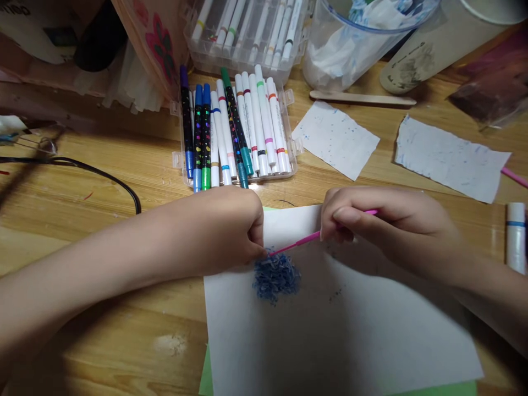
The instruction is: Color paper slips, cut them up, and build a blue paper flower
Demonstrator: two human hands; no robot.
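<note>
Between the fingers of my right hand is a thin pink stick, slanting down to the left. Its fine tip meets the thumb side of my left hand. That hand is closed, and its curled fingers hide whatever they pinch. Just below the tip, a dense patch of blue strokes and dabs covers part of a white paper sheet. A few small blue specks lie right of the patch. Under the white sheet, edges of a green sheet show.
Beyond my hands, an open clear case holds several markers. Two blue-specked paper scraps lie right of it, near a wooden stick. A clear cup with crumpled tissue and a white cup stand behind. A black cable curves at left.
</note>
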